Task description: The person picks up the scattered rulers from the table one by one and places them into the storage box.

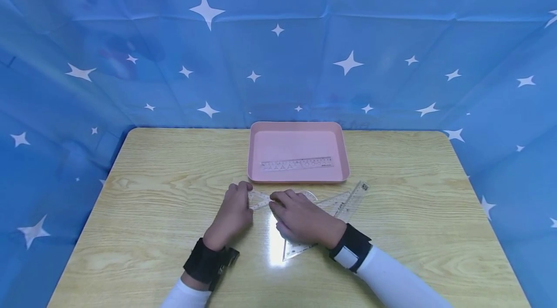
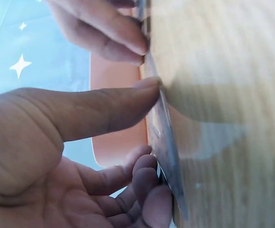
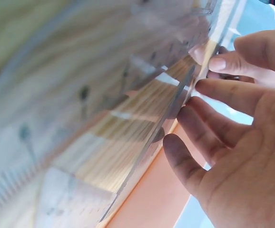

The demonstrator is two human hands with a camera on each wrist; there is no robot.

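Note:
Over the table, my left hand (image 1: 235,209) pinches a small clear set square (image 1: 258,199). The left wrist view has its thumb (image 2: 128,102) on one face of the clear plastic (image 2: 168,152) and curled fingers at the other. My right hand (image 1: 300,216) is close beside it, above overlapping clear pieces. Fingers of the right hand (image 3: 223,128), loosely bent, touch a clear plastic edge in the right wrist view, with the thumb apart. Beneath and beside that hand lie a larger clear set square (image 1: 296,250) and a rounded clear piece like a protractor (image 1: 310,195), both partly hidden.
Behind the hands stands a pink tray (image 1: 296,136), a clear ruler (image 1: 297,163) lying inside. A straight-edged clear piece with markings (image 1: 354,197) extends right of the right hand. The wooden table (image 1: 152,177) meets a blue star-patterned cloth (image 1: 278,56) at its back edge.

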